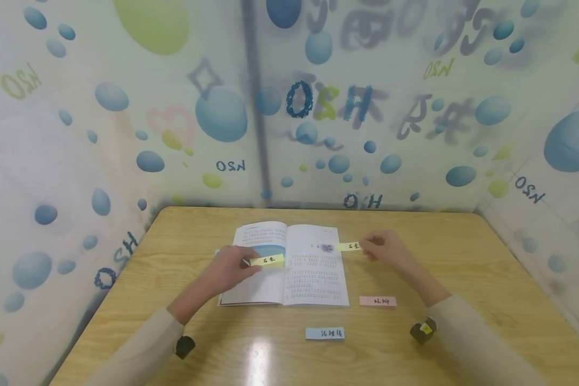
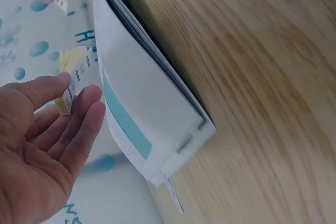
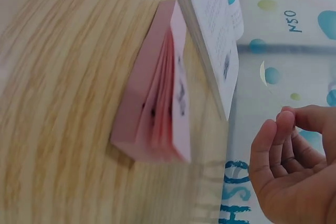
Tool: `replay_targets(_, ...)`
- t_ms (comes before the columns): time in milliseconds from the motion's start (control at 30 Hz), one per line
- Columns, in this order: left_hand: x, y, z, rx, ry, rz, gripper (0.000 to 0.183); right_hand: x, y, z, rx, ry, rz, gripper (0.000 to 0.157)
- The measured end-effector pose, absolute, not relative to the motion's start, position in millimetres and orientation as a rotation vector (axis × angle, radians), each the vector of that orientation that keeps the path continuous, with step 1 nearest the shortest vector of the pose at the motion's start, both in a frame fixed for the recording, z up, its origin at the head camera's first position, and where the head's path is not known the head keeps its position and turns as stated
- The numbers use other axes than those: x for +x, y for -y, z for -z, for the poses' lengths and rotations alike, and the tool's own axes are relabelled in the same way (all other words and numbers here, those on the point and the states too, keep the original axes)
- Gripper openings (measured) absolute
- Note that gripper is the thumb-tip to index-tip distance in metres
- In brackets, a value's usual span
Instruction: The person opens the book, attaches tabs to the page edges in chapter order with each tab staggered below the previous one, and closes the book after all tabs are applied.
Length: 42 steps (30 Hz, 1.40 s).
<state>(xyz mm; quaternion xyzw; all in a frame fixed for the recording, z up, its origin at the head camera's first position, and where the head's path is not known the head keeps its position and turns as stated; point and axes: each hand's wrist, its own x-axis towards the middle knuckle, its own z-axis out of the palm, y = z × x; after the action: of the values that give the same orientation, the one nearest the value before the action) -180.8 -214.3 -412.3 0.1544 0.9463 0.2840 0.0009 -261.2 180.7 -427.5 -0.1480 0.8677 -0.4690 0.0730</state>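
An open book (image 1: 316, 279) with printed pages lies on the table. Over its left page, my left hand (image 1: 227, 268) holds a yellow sticky-note pad (image 1: 274, 261) with handwriting on it. The left wrist view shows this pad (image 2: 79, 69) pinched between thumb and fingers, its sheets fanned at one end. Beside the book's right edge, my right hand (image 1: 386, 249) pinches one yellow sticky note (image 1: 347, 247) by its right end. The note's left end meets the page edge; whether it sticks there I cannot tell. In the right wrist view that note (image 3: 263, 73) appears edge-on.
A pink sticky-note pad (image 1: 378, 301) lies right of the book's lower corner. Nearer the front is a blue sticky-note pad (image 1: 325, 333). A narrow tab (image 2: 173, 196) sticks out from the book's left side. Behind the wooden table (image 1: 198, 343) hangs a patterned curtain (image 1: 309, 177).
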Motion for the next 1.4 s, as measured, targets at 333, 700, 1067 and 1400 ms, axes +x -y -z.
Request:
replay_targets(333, -176.5, 251.6, 412.1, 0.467, -2.96, -0.918, 0.021, -260.3, -192.9, 428.7, -0.343, -2.585, 1.433, 0.03)
replay_targets(700, -174.6, 281.9, 413.8, 0.418, -2.951, -0.94, 0.02, -262.1, -201.9, 432.6, -0.318, -2.598, 1.461, 0.025)
replay_targets(1067, -167.2, 290.1, 414.9, 0.441, -2.909, -0.948, 0.023, -263.7, -208.4, 432.7, -0.308, -2.596, 1.465, 0.027)
replay_targets(1400, -156.2, 283.0, 418.0, 0.662, -2.758, -1.038, 0.018, -263.2, -210.0, 430.4, -0.288, -2.596, 1.447, 0.027)
